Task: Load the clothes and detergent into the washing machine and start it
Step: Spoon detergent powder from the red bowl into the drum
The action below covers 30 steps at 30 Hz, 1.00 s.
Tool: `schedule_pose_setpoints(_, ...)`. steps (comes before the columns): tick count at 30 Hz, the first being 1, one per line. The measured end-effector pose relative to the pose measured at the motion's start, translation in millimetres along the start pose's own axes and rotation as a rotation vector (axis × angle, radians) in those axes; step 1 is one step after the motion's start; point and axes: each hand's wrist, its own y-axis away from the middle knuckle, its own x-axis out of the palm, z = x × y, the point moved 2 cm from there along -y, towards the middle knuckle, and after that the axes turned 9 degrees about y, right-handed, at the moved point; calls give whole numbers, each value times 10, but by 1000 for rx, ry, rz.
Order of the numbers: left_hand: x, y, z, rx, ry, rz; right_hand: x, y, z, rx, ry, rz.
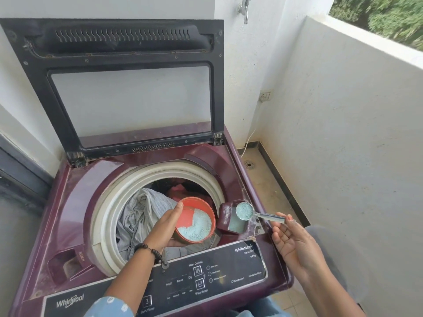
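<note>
Tipping the scoop [245, 210] too early is the main risk: its bowl is heaped level with blue-green detergent powder and sits right over the near-right detergent compartment [235, 223], whose flap [225, 216] stands open beside it. A quick roll of the wrist, or a tilt begun while the bowl overhangs the compartment's right edge, would likely scatter granules onto the maroon top of the washing machine [75, 202]. Second risk: the orange tub [195, 219] is held tilted over the drum opening, powder banked against its lower near wall; further tilt could spill it straight onto the grey clothes [142, 209] inside.

Right hand [295, 243]: palm turned up and largely open, to the right of the machine, fingers [278, 234] loosely curled; only the fingertips and thumb pinch the far end of the scoop handle, a light grip in my judgement. Left hand [166, 227]: reaching over the control panel [229, 271], fingers wrapped round the left side of the tub, thumb on its rim, beaded bracelet [151, 251] at the wrist.

Lid [114, 88] stands fully raised at the far side
</note>
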Motion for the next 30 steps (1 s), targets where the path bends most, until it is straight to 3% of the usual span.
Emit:
schedule_pose_setpoints(16, -119, -41, -68, 10, -19, -54, 124, -83, -71, -5, 65, 12)
schedule_pose_setpoints(30, -179, -123, -26, 100, -225, -153, 199, -58, -91, -120, 384, 39)
